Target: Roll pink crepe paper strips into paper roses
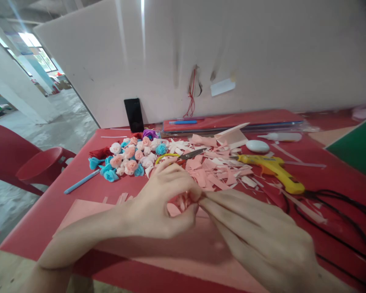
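Note:
My left hand (pixel 171 199) is curled, its thumb and fingers closing in a ring around a small piece of pink paper (pixel 182 202), mostly hidden by the fingers. From the right, my right hand (pixel 259 232) reaches in with its fingers pressed together, and its tips meet those of the left hand. What the right fingertips pinch is hidden. Under both hands lies a large pink paper sheet (pixel 183 248). Just beyond the left hand are scissors (pixel 192 154) with yellow handles and a heap of pink and white paper scraps (pixel 210 173).
Paper roses (pixel 129 152) cluster at the left, near a blue stick (pixel 81 181). A yellow glue gun (pixel 271 167) with a black cable (pixel 329 228) lies right, near a white oval object (pixel 257 146) and a white bottle (pixel 282 137). A phone (pixel 133 115) leans against the white board (pixel 247 49).

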The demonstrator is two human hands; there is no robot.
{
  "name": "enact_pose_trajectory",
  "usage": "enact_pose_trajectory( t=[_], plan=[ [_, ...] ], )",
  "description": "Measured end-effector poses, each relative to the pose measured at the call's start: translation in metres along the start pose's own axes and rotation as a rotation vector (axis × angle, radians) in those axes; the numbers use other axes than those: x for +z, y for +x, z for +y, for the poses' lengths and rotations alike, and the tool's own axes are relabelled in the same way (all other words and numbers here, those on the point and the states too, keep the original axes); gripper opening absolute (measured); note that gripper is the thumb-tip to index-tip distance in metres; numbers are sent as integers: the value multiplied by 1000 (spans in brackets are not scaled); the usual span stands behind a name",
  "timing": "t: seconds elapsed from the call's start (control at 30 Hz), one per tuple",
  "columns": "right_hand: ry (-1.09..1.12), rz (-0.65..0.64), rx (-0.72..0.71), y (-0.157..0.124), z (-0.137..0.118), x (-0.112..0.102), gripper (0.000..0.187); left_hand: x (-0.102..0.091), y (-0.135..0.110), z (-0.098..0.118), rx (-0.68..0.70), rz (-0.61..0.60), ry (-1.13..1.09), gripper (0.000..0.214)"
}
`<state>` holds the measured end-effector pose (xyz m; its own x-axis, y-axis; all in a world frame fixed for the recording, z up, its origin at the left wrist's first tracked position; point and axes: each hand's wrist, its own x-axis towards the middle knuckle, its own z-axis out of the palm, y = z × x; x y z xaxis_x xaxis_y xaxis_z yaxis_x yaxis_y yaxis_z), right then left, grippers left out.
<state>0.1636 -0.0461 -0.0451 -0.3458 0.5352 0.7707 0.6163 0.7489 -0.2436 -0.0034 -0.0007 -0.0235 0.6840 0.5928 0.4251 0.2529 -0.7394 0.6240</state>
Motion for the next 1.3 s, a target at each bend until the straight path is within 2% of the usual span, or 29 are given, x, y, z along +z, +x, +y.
enact_pose_trajectory(
  t=[0.07, 0.2, 0.33, 0.5, 0.77, 0.87, 1.03, 1.13, 1.23, 1.3],
  plan=[
    [-27, 0, 6, -1, 1, -1, 30, -2, 1, 0, -58, -26, -73, 5],
    [-75, 22, 48, -2, 5, -4, 22, -7, 1, -3, -161, -44, -307, 20],
    [64, 14, 123, 3, 9, -4, 24, -8, 0, -9, -221, -39, -484, 25],
    [242, -50, 241, 12, 13, -4, 22, -6, 0, -15, -306, -11, -634, 22],
    [630, -252, 430, 12, 27, -5, 24, -4, 1, -12, -344, 42, -641, 16],
    [680, -311, 484, 8, 32, -3, 23, -4, 2, -11, -327, 37, -625, 17],
    [706, -305, 473, 6, 37, -2, 25, -7, 2, -5, -251, 96, -529, 13],
    [726, -329, 445, 6, 38, -2, 29, -10, 1, 1, -250, 22, -530, 13],
    [729, -437, 408, 6, 38, -2, 32, -11, 2, 4, -311, -85, -591, 11],
    [725, -465, 365, 7, 36, -3, 29, -11, 1, 6, -341, -125, -655, 10]
  ],
)
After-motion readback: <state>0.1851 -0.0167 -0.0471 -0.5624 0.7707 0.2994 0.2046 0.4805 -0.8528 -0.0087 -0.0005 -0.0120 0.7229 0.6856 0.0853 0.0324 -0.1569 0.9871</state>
